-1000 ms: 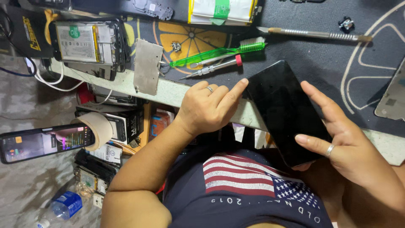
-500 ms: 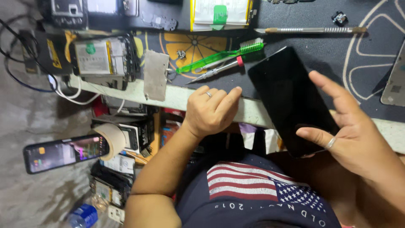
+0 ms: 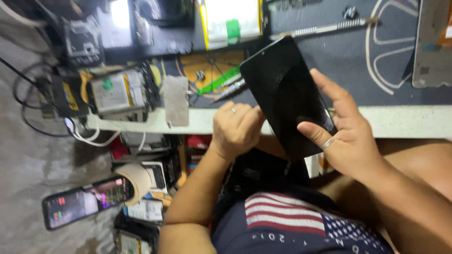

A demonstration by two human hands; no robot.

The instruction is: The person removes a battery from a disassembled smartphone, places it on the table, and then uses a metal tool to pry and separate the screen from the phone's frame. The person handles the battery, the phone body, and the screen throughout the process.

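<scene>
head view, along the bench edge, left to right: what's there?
White cables → opened phone with battery → grey metal plate → left hand → black phone → right hand.

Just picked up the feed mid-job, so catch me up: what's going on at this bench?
A person at a cluttered repair bench holds a black phone tilted over the grey work mat. The right hand grips its lower end, thumb across the dark glass. The left hand, curled, presses against the phone's left edge by the bench's white rim. An opened phone with its battery showing, a green-handled brush and a long metal tool lie on the mat.
</scene>
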